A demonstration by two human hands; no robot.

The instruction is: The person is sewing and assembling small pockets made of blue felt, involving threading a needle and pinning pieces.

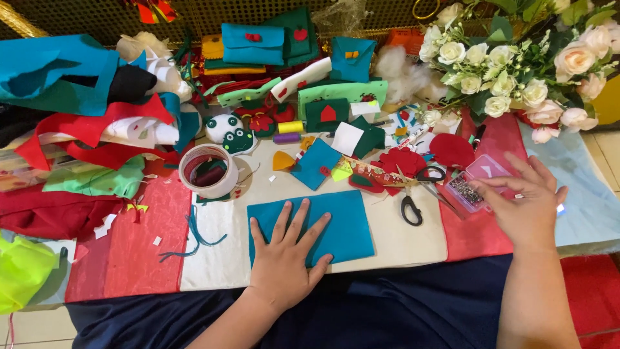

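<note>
Left hand [282, 258] lies flat, fingers spread, pressing down on a rectangular teal felt sheet [313, 227] near the front edge of the cloth-covered worktop [213, 258]; it grips nothing. Right hand [526, 200] is open with fingers loosely curved, resting over a small clear plastic box of pins [475, 184] with a pink lid, touching it but not closed on it. Black-handled scissors [416, 194] lie between the felt and the box. A white tape roll [208, 170] sits to the left.
</note>
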